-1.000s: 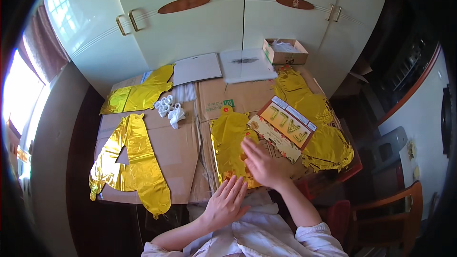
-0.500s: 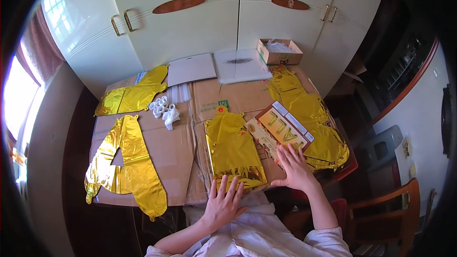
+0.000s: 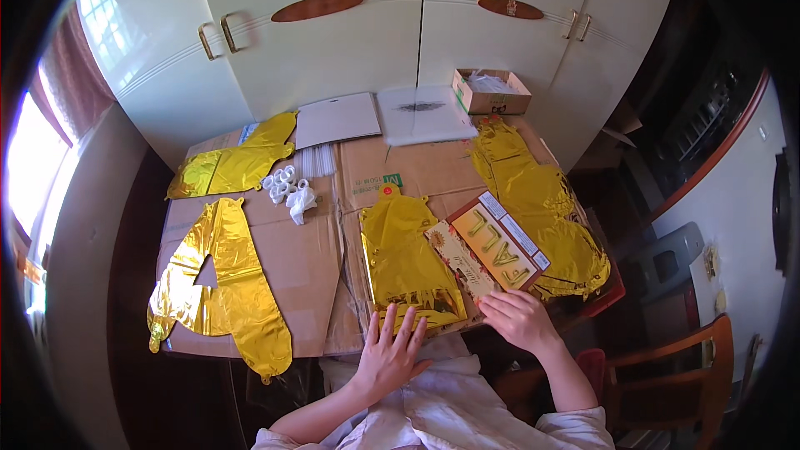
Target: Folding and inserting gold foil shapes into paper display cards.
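A flat gold foil balloon (image 3: 408,258) lies in the middle of the cardboard-covered table (image 3: 308,262). My left hand (image 3: 392,354) rests flat, fingers spread, on its near edge. My right hand (image 3: 521,319) sits at the table's near edge, fingers curled, touching the corner of a printed packaging card (image 3: 492,252) that lies beside the balloon. I hold nothing in my left hand; whether the right grips the card is unclear.
More gold foil balloons lie at the left (image 3: 218,283), far left (image 3: 233,165) and right (image 3: 542,200). Small white plastic pieces (image 3: 287,190), white sheets (image 3: 337,118) and a small cardboard box (image 3: 492,92) sit farther back. Cupboard doors stand behind; a wooden chair (image 3: 675,358) is at right.
My right hand has slid off the middle balloon toward the right and nearer me, to the card's corner. My left hand stays at the balloon's near edge.
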A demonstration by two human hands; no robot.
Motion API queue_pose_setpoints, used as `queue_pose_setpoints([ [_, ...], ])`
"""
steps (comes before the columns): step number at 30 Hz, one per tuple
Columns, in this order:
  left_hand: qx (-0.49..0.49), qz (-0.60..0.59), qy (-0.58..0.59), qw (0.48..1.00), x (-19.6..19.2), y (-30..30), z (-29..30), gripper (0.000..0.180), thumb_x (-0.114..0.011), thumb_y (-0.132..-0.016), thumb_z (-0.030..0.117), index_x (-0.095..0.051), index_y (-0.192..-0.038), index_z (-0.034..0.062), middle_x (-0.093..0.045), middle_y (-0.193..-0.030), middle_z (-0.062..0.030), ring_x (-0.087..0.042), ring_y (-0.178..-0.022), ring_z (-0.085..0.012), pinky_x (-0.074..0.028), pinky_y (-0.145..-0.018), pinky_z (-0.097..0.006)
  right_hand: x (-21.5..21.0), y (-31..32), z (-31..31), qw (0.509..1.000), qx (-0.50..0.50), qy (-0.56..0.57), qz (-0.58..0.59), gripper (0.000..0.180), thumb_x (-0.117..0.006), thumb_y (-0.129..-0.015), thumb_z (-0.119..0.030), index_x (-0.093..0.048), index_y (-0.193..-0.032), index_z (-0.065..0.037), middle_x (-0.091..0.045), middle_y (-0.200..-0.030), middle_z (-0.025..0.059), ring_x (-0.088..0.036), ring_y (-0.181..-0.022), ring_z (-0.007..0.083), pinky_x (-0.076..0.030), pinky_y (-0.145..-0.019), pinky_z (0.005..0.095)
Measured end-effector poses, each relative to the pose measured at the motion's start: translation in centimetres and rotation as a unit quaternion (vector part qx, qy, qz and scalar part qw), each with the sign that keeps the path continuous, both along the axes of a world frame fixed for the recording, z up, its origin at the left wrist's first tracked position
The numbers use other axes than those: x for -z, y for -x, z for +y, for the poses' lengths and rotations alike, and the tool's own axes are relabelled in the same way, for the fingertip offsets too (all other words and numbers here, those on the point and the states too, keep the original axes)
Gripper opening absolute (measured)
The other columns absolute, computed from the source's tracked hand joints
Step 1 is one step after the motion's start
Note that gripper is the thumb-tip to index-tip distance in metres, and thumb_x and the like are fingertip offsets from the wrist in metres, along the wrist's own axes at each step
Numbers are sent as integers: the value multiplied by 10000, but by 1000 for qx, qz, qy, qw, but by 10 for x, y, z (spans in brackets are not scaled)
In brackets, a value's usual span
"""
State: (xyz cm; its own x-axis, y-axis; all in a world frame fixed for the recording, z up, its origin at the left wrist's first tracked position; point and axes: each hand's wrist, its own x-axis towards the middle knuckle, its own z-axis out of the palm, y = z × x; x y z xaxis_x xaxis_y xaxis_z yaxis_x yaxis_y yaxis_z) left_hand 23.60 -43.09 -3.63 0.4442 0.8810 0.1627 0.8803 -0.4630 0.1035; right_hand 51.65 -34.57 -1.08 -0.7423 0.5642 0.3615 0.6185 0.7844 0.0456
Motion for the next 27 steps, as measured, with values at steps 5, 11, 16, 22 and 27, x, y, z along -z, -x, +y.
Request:
queue_pose_setpoints([
  [5, 7, -8, -1, 1000, 3, 3, 1, 819, -671, -794, 551, -450, -1418, 70, -395, -1468, -197, -314, -1374, -456, -233, -1112, -608, -24, -2, -1, 972, 69, -218, 59, 205, -748, -784, -162, -704, -967, -82, -709, -982, 3, -646, -831, 148, -454, -669, 295],
  [11, -40, -197, -28, 979, -3, 16, 0, 992, -714, -757, 579, -329, -1449, -18, -307, -1478, -293, -306, -1371, -466, -247, -1131, -529, -43, 7, -23, 936, -18, -264, 234, 166, -759, -789, -107, -687, -938, -111, -708, -991, 24, -641, -788, 147, -493, -668, 286],
  [16, -38, -466, -183, 865, 9, 54, 2, 1027, -876, -647, 306, -300, -1469, 85, -247, -1496, -267, -414, -1287, -402, -419, -1009, -475, -21, 10, -51, 935, -170, -99, 296, 245, -740, -814, -144, -608, -1015, -101, -681, -1047, 69, -692, -846, 180, -583, -726, 308],
  [22, 84, -184, -160, 966, -21, 80, -3, 318, -717, -747, 177, -715, -1065, 180, -640, -1213, -33, -569, -1171, -274, -448, -947, -426, 36, -1, -60, 948, -137, -39, 285, 264, -727, -796, -80, -577, -1013, -71, -662, -1091, 93, -692, -899, 210, -588, -749, 307],
  [27, 138, -144, -98, 975, -13, 77, 1, 314, -688, -770, 159, -707, -1083, 165, -655, -1187, -20, -577, -1197, -210, -451, -952, -397, 56, -5, -62, 972, -100, -4, 212, 276, -727, -788, -68, -585, -1025, -75, -656, -1115, 71, -655, -887, 191, -549, -763, 308],
])
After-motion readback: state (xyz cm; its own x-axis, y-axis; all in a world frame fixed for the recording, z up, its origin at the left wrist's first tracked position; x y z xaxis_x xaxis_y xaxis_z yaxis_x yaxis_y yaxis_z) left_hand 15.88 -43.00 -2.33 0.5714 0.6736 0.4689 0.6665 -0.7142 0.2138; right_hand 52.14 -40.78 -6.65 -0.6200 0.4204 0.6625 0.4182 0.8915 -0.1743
